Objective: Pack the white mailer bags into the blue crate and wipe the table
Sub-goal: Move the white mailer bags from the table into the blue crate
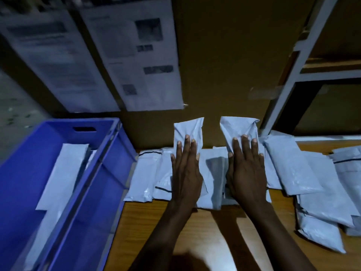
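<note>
1. Slipping is the main risk. The left bag (188, 130) and right bag (239, 128) are slick plastic, held only by pressure from above. Their far ends poke up past the fingertips against the brown board (224, 75), so a lift from this contact likely drops them.
2. Dragging is the second risk. More white mailer bags (214, 173) lie under both palms and between the hands, so a pull toward the wrists may bunch the row or take extras along.
3. The blue crate (19, 182) sits well left of the left hand (185, 173), beside the table (214, 231). A bag carried over could catch the rim or fall between crate and table. One packed bag (64, 173) is already inside.
4. The pile (293, 165) just right of the right hand (247, 173) overlaps loosely, and a careless forearm swing could knock it.
5. Left hand: palm down, fingers straight and slightly spread on the left bag, thumb flat alongside. Nothing is curled, so it presses without grasping.
6. Right hand: same pose on the right bag, flat and not clenched.
7. Both forearms reach forward, roughly parallel.
8. No cloth is in view, so wiping looks not yet begun.
</note>
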Action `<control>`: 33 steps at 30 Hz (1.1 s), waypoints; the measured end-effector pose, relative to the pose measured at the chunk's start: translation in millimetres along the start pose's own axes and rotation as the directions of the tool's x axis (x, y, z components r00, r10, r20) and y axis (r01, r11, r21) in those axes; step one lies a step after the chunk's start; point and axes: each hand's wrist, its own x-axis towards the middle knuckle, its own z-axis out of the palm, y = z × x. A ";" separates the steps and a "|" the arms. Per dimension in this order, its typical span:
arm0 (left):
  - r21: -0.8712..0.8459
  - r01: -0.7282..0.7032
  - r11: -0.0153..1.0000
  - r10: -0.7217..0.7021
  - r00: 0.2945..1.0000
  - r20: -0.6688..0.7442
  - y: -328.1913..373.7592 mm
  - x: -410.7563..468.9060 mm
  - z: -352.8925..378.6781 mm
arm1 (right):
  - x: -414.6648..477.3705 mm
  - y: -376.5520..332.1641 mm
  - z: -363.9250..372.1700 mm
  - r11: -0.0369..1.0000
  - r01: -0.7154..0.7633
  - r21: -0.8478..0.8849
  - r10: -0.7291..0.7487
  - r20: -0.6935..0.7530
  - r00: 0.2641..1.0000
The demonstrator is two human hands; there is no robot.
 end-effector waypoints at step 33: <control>0.425 -0.060 0.903 -0.005 0.989 0.149 -365.2 43.7 -303.4 | -45.6 -460.2 174.2 0.999 0.003 0.049 -0.015 0.231 0.973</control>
